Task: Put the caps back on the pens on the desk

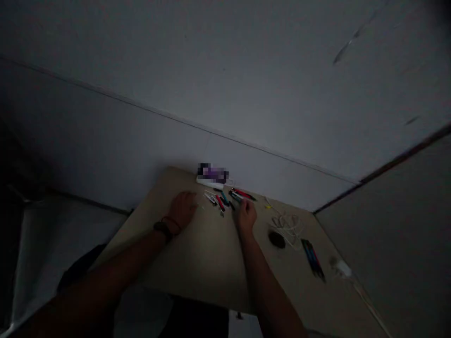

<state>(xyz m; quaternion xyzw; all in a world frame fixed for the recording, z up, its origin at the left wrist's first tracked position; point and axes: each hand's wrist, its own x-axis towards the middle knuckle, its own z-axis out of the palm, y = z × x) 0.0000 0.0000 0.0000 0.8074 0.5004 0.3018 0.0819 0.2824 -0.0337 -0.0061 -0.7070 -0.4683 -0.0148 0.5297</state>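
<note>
My left hand (pixel 183 210) lies on the tabletop with its fingers stretched out, just left of a loose group of pens. It holds nothing that I can see. My right hand (pixel 247 215) is closed at the right of that group, its fingers pinched on a dark and light pen (pixel 236 196) pointing up and left. Between the hands are a red pen (pixel 220 203), a white pen (pixel 210 199) and a teal pen (pixel 224 197). Another red pen (pixel 244 193) lies behind my right hand. The dim light hides small details.
A blurred purple box (pixel 213 173) stands against the wall on a white object (pixel 210 183). To the right lie a coiled white cable (pixel 289 225), a black computer mouse (pixel 276 239) and a row of dark pens (pixel 313 259). Walls border the table (pixel 197 263) behind and right.
</note>
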